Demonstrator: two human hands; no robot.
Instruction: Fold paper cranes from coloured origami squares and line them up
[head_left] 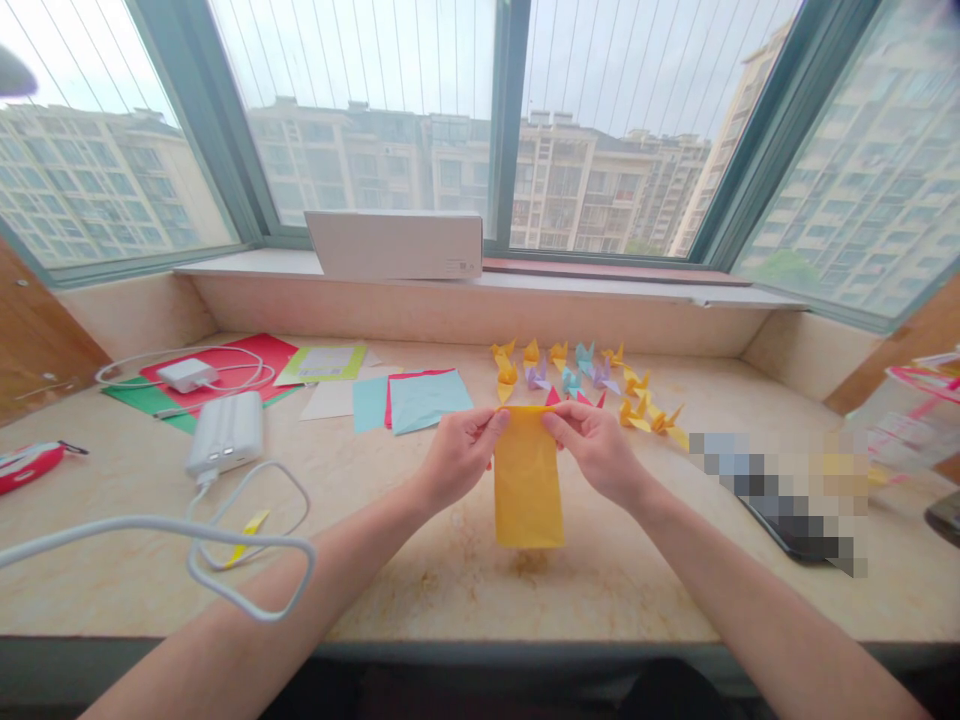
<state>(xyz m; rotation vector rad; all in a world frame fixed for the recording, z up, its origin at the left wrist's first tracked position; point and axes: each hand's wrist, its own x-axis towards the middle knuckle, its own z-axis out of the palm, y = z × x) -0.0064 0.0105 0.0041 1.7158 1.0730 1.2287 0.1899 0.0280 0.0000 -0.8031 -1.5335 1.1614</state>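
Note:
A folded yellow-orange paper (528,485) hangs upright in front of me above the marble counter (465,570). My left hand (459,452) pinches its top left corner and my right hand (594,447) pinches its top right corner. Both hands have thumb and fingers pressed together on the fold. Behind the paper stand several small folded paper cranes (581,378) in yellow, blue, purple and orange. A stack of flat coloured sheets (420,398), light blue on red, lies to the left of my left hand.
A white power bank (226,432) with a looping white cable (247,545) lies at the left, near a white charger (187,375) on red and green sheets. A white box (396,245) stands on the window sill. A dark phone (795,535) lies at the right.

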